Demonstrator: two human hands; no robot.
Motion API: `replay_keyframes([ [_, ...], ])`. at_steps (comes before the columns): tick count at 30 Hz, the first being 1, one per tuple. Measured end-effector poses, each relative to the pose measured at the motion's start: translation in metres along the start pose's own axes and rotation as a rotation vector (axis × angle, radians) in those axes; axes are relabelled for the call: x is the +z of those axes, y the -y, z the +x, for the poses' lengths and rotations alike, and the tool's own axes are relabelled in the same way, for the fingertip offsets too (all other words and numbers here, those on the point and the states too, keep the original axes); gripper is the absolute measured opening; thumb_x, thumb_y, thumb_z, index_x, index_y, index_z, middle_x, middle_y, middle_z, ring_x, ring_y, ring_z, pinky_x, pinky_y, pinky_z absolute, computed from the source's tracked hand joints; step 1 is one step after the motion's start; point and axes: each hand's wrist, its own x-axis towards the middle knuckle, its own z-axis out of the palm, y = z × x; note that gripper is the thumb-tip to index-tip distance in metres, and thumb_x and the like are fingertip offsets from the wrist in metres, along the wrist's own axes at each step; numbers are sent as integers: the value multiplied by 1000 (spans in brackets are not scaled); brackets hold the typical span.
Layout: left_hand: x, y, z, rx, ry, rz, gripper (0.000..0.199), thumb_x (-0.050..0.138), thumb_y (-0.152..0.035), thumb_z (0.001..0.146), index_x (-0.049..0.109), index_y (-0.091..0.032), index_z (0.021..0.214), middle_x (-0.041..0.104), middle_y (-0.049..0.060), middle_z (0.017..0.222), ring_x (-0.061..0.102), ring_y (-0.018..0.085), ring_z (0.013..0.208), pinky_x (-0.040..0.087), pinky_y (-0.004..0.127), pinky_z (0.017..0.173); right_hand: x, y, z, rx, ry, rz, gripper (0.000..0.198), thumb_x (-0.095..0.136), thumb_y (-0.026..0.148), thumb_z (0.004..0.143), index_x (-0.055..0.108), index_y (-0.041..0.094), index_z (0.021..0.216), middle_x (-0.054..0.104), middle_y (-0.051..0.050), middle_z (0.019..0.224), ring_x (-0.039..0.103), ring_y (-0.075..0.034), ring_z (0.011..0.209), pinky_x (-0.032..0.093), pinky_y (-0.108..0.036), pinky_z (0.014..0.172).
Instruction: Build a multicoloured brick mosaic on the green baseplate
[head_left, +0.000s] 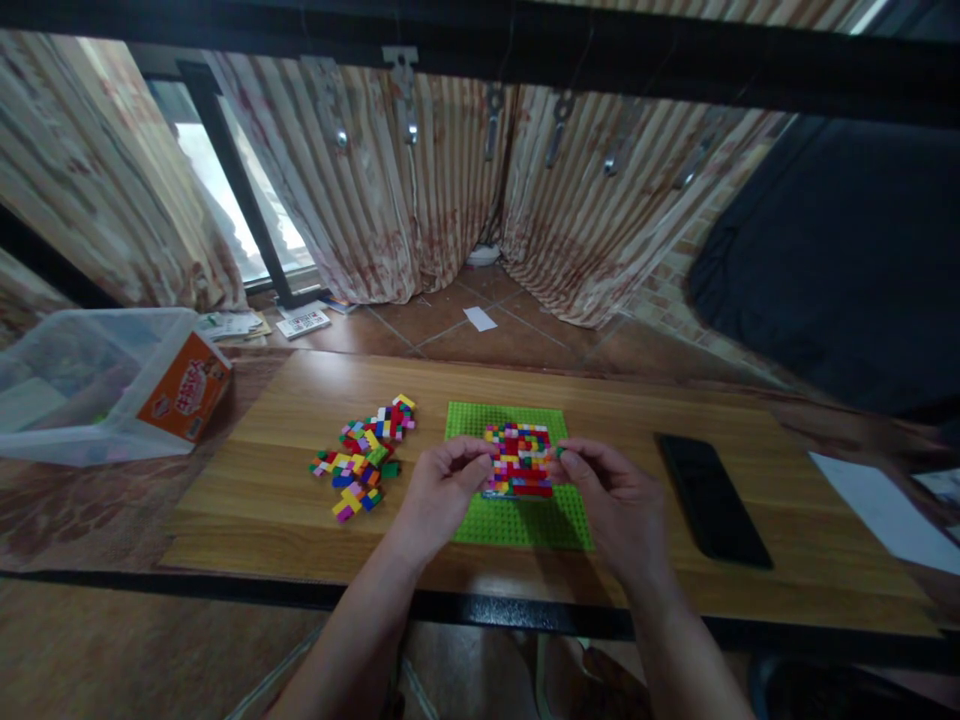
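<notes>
A block of many-coloured toy building bricks [523, 462] stands over the middle of a green studded baseplate [495, 525]. My left hand [450, 490] is closed, with thumb and forefinger pinched at the left edge of the block. On the opposite side, my right hand [619, 495] pinches a small dark green brick [561, 452] between thumb and forefinger, close to the block's right edge. The other fingers of both hands are curled and partly hidden. A pile of loose coloured bricks [364, 460] lies on the table left of the baseplate.
A black phone [712, 500] lies on the wooden table [262, 500] to the right. White paper [885, 510] rests past the right end. A clear plastic bin [97, 385] with an orange label stands at the left. Striped curtains [450, 190] hang behind; a dark bar crosses the top.
</notes>
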Motion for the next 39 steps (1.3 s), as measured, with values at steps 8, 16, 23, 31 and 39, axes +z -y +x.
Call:
replay_keyframes([
  [8,-3,10,3,44,21,116,20,65,-30,79,71,-14,89,65,2,70,55,12,64,44,24,62,10,-17,-1,-327,-27,-386,15,64,37,88,76,28,89,63,-7,123,56,-25,119,41,-48,105],
  [16,-6,13,3,91,39,176,19,61,-30,82,71,-15,88,63,1,69,54,12,64,43,24,61,21,-29,-1,-169,-43,-407,17,67,42,84,79,30,86,52,-7,140,45,-29,132,30,-53,112],
  [23,-6,13,3,81,35,153,19,62,-29,81,70,-14,88,64,2,72,55,13,66,44,24,62,23,-34,1,-54,-37,-286,17,70,43,79,79,29,85,55,-7,138,48,-29,130,31,-51,112],
  [31,-7,12,2,108,44,193,16,62,-27,82,70,-14,86,64,2,71,54,12,65,42,24,61,26,-34,2,-15,-32,-203,18,71,42,77,79,28,83,62,-7,129,54,-27,125,34,-48,111],
  [39,-4,9,0,106,33,171,15,62,-27,82,70,-15,86,63,1,71,54,12,65,42,23,61,25,-39,3,-3,-12,-188,18,71,42,78,79,27,84,65,-8,123,53,-27,125,36,-50,108],
])
